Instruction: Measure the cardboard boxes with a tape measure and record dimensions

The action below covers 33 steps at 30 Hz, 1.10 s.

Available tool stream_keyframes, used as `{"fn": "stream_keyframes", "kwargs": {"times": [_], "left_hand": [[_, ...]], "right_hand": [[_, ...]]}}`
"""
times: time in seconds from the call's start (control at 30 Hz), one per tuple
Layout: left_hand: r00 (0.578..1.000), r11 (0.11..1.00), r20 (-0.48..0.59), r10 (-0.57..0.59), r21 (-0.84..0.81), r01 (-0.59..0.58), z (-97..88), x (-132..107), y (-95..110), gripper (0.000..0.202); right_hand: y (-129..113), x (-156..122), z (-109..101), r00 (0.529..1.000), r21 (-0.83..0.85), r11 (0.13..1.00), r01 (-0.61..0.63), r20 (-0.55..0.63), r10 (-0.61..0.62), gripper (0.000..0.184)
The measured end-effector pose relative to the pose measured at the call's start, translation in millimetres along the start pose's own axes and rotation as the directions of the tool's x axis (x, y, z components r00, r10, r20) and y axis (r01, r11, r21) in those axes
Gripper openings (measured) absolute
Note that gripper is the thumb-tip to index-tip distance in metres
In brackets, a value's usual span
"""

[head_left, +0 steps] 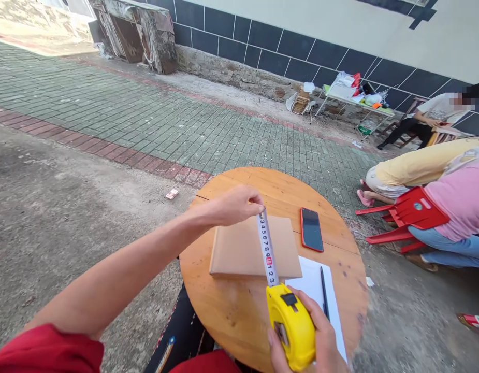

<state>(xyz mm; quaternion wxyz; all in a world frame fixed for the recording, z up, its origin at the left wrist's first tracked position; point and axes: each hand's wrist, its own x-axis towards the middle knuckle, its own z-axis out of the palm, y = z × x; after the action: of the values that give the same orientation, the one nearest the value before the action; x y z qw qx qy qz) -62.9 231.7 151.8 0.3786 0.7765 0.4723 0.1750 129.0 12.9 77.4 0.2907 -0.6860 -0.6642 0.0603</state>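
over the round wooden table point(223, 311), a tape blade point(267, 251) slants out from a yellow tape measure point(295, 334), passing above the flat cardboard box point(239, 248); whether it touches the top cannot be told. the left hand point(245, 205) is closed in a tight pinch, thumb against forefinger, on the blade's far end by the box's far edge. the right hand point(320, 336) is wrapped round the yellow case, short of the box's near edge.

the box sits a little left of the table's middle, a strip of bare wood between its left corner and the rim. more bare wood spreads before its near edge and beyond its far one. the right side is tighter: white paper point(307, 270) reaches from the box's near right corner toward the near rim, a black pen point(324, 292) lying lengthwise on it. the phone point(311, 230) lies just beside the box, screen up, with open wood out to the right rim. a red chair point(414, 210) stands apart from the table.
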Motion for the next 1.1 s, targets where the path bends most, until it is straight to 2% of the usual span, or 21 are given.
{"fn": "stream_keyframes", "kwargs": {"times": [0.07,0.17,0.27,0.37,0.43,0.53,0.63,0.7,0.73,0.8,0.87,0.9,0.97,1.03,1.1], "left_hand": [[0.990,0.996,-0.123,0.064,-0.060,-0.072,-6.4,-38,12,0.016],[0.985,0.991,-0.173,0.019,-0.125,-0.041,7.5,-94,16,0.013],[0.977,0.986,-0.209,-0.036,-0.167,0.000,49.7,-134,7,0.012],[0.945,0.978,-0.320,-0.061,-0.209,-0.008,109.6,-159,-5,0.018],[0.900,0.972,-0.434,-0.034,-0.224,-0.071,150.1,-174,-11,0.027],[0.917,0.957,-0.397,-0.047,-0.282,-0.073,194.4,-197,-18,0.050],[0.953,0.917,-0.282,-0.115,-0.399,-0.008,210.6,-215,-27,0.052],[0.962,0.841,-0.188,-0.198,-0.536,0.069,212.1,-219,-32,0.054],[0.958,0.770,-0.133,-0.254,-0.627,0.117,212.3,-219,-33,0.056],[0.937,0.555,-0.005,-0.348,-0.807,0.202,213.7,-216,-31,0.057],[0.921,0.339,0.101,-0.377,-0.910,0.238,216.7,-210,-26,0.053],[0.917,0.264,0.123,-0.379,-0.936,0.235,218.3,-207,-23,0.050],[0.914,0.171,0.132,-0.384,-0.962,0.211,221.4,-203,-20,0.044],[0.905,0.124,0.128,-0.405,-0.973,0.193,224.2,-201,-21,0.038],[0.894,0.098,0.136,-0.427,-0.976,0.195,227.1,-201,-25,0.036]], "right_hand": [[9,-1,-10,1.000,0.003,1.000,0.026,-0.010,-0.026,0.054],[26,-2,-14,0.969,0.047,0.968,0.247,-0.039,-0.245,0.046],[35,-6,-6,0.912,0.120,0.904,0.410,-0.036,-0.409,0.046],[31,-13,5,0.896,0.181,0.879,0.440,-0.032,-0.442,0.045],[27,-20,11,0.895,0.211,0.871,0.443,-0.047,-0.443,0.043],[28,-32,16,0.898,0.225,0.871,0.437,-0.053,-0.437,0.043],[38,-44,20,0.899,0.255,0.869,0.424,0.001,-0.438,0.044],[46,-51,25,0.899,0.286,0.868,0.406,0.043,-0.435,0.045],[49,-55,27,0.899,0.299,0.867,0.399,0.061,-0.435,0.047],[53,-61,32,0.891,0.310,0.865,0.394,0.100,-0.442,0.051],[52,-65,35,0.868,0.312,0.857,0.411,0.154,-0.472,0.057],[51,-66,34,0.847,0.319,0.849,0.422,0.195,-0.495,0.061],[46,-67,31,0.800,0.345,0.842,0.415,0.303,-0.518,0.068],[41,-67,26,0.760,0.365,0.859,0.359,0.420,-0.496,0.074],[38,-67,23,0.747,0.354,0.891,0.285,0.500,-0.438,0.073]]}}
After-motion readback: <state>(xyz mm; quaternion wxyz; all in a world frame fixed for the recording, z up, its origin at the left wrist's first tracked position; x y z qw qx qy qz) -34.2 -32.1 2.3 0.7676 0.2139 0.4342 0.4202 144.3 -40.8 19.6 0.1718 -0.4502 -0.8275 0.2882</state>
